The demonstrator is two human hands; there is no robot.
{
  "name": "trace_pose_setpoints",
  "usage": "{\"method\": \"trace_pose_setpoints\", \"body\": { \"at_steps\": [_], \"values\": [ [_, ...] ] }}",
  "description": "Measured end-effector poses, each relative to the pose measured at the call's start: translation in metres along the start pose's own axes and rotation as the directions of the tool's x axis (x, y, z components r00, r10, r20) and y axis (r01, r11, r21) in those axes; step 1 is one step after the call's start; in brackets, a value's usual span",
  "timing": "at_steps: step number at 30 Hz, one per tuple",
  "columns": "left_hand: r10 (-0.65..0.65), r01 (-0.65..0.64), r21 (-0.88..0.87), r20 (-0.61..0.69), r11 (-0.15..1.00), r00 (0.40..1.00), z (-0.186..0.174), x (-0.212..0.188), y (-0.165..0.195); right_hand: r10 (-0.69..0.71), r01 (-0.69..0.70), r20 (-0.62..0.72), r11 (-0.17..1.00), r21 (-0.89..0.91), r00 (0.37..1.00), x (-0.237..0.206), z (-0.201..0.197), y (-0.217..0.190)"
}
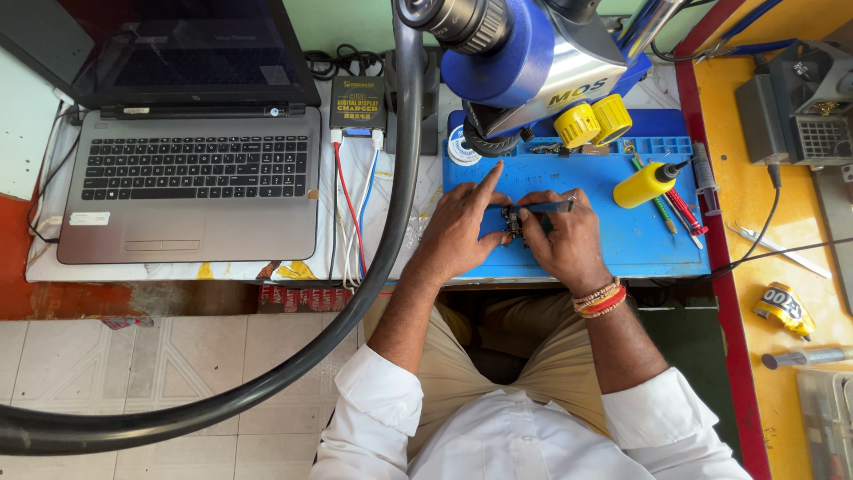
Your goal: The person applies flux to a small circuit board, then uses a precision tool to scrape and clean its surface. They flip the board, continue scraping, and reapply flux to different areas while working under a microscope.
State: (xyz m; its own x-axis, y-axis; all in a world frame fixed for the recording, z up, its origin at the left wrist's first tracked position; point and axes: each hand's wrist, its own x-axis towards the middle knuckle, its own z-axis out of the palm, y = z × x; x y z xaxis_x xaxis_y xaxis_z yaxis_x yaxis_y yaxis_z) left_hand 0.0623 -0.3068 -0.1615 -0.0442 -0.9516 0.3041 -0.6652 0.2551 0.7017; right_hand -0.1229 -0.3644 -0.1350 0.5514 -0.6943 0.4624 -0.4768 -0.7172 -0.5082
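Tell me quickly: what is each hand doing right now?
Left hand: steadies the small dark part, forefinger raised.
Right hand: shut on a thin tool.

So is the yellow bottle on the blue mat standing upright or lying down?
Lying down. The yellow bottle rests on its side on the blue mat, its dark nozzle pointing right toward the mat's edge.

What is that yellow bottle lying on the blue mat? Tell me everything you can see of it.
The small yellow plastic bottle has a rounded body and a narrow black nozzle cap at one end. It lies on its side on the blue rubber work mat, nozzle pointing up and right toward the mat's edge. It rests across thin red and green hand tools. Neither hand touches it; the right hand is nearest. Its fill level cannot be seen.
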Motion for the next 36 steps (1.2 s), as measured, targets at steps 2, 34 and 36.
{"method": "trace_pose_setpoints", "body": {
  "at_steps": [2,34,36],
  "values": [
    [-0.007,0.007,0.000,-0.001,1.000,1.000,0.000,0.001,0.001,-0.038,0.038,-0.029,0.999,-0.004,0.999,0.002,0.000,-0.002],
    [0.016,-0.022,0.229,0.029,0.973,0.999,0.016,0.018,0.025,0.409,-0.305,-0.137,0.830,0.466,0.902,-0.175,-0.028,0.002],
    [0.008,-0.011,0.270,0.010,0.963,1.000,0.016,0.023,0.030,0.410,-0.332,-0.110,0.845,0.420,0.905,-0.181,-0.026,0.003]
  ]
}}
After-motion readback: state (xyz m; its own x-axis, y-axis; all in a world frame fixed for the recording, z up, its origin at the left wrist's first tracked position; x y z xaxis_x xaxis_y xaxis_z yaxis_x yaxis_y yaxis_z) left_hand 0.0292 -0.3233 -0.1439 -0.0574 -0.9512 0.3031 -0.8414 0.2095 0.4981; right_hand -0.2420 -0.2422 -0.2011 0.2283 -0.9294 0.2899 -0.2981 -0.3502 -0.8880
